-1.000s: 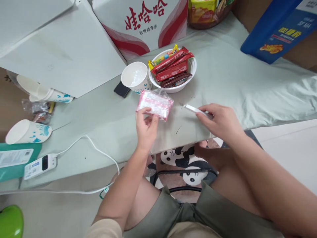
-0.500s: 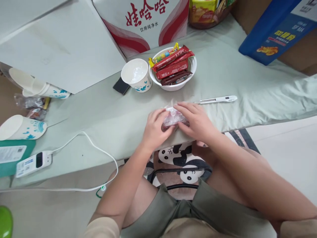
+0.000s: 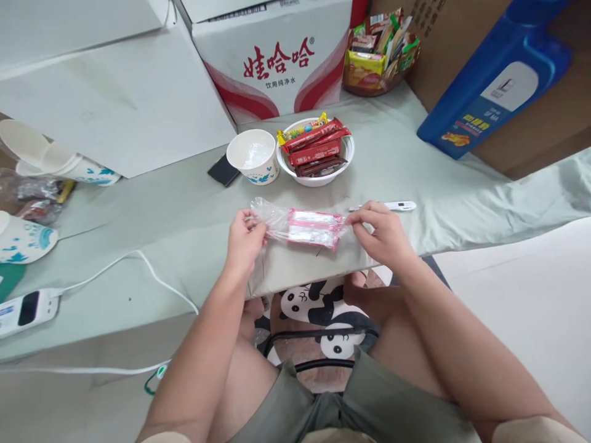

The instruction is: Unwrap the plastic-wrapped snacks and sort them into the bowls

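At the far left of your counter, a tipped cup lies on its side, with a white gadget nearer you and a cable running right from it. Next, a flat black object lies just beside an upright cup. Your left hand, fingers drawn together, pinches the left end of a clear wrapper. The pink-and-silver packet is inside that wrapper, between your hands, near the counter's front edge. Beyond it, a white bowl holds snack bars. Your right hand pinches the wrapper's right end between thumb and fingers. A white cutter lies just beyond that hand, partly hidden by it. Farther right, near the back, is a blue bottle.
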`<state>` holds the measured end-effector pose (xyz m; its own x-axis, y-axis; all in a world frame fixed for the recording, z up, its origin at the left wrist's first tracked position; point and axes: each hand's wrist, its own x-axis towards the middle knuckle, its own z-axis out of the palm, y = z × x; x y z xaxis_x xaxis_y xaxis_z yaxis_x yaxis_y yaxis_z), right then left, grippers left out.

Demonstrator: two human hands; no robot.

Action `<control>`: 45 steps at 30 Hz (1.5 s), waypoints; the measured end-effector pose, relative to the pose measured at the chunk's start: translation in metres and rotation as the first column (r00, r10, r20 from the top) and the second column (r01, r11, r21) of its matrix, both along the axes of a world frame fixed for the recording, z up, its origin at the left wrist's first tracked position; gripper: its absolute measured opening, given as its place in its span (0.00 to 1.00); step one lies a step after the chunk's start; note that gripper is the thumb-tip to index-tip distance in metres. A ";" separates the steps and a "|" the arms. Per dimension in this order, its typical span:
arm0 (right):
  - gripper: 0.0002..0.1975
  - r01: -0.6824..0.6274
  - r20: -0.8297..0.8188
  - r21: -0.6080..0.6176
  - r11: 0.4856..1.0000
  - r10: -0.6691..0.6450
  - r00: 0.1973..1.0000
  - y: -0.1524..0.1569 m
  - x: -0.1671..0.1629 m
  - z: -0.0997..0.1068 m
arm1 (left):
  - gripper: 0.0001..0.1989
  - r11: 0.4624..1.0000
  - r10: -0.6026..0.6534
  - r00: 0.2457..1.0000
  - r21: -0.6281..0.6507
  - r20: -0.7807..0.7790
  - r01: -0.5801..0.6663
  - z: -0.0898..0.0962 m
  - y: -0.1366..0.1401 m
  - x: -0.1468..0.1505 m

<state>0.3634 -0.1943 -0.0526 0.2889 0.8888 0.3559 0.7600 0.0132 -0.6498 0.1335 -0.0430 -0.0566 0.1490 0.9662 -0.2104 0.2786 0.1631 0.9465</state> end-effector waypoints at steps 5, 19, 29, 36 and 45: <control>0.12 0.183 0.004 -0.081 0.980 -0.183 0.983 -0.008 0.020 -0.004 | 0.11 0.979 0.066 0.973 0.203 -0.222 -0.020 -0.002 0.018 -0.019; 0.05 -0.051 0.081 0.155 0.987 0.039 0.996 -0.007 -0.015 0.014 | 0.06 0.549 -0.248 0.863 0.670 -0.440 0.499 0.014 0.000 -0.015; 0.20 -0.403 -0.055 -0.275 0.873 0.404 0.913 -0.023 -0.006 0.023 | 0.15 0.435 -0.673 0.639 0.499 -0.372 0.750 0.051 -0.008 -0.047; 0.28 0.011 0.232 -0.598 0.802 0.160 0.959 -0.015 -0.019 0.023 | 0.11 0.644 -0.375 0.641 0.310 -0.669 0.700 0.043 -0.007 -0.047; 0.12 -0.311 0.301 0.105 0.944 0.268 0.915 -0.010 -0.062 0.011 | 0.08 0.551 -0.328 0.719 0.495 -0.612 0.672 0.023 0.002 -0.029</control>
